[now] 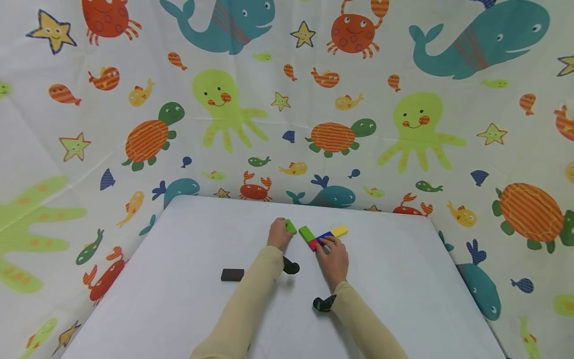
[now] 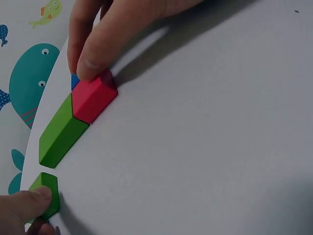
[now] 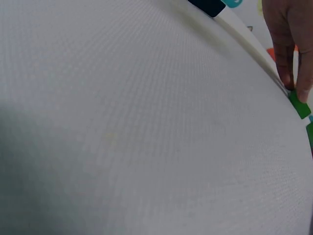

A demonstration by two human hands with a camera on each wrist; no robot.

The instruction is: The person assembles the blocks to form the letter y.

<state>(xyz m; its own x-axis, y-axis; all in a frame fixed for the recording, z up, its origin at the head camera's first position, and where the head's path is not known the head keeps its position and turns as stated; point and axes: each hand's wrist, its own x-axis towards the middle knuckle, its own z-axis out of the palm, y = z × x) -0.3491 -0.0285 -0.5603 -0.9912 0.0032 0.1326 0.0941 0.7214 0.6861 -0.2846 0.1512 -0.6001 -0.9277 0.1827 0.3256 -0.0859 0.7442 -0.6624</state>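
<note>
My left hand (image 1: 279, 234) pinches a short green block (image 1: 291, 227), thumb on its near face in the left wrist view. Just right of it lies a longer green block (image 1: 307, 233), with a narrow gap between the two. That longer block meets a red block (image 2: 94, 97) at its near end. A blue block (image 1: 325, 236) runs from the red one toward a yellow block (image 1: 340, 231), forming a bent row. My right hand (image 1: 334, 259) has thumb and fingertips about the blue block, right at the red one, partly covering both.
A dark rectangular piece (image 1: 232, 274) lies on the white table (image 1: 179, 309), left of the left forearm. Black wrist cameras stick out from both sleeves. Behind the table hangs a cloth (image 1: 278, 149) printed with sea animals.
</note>
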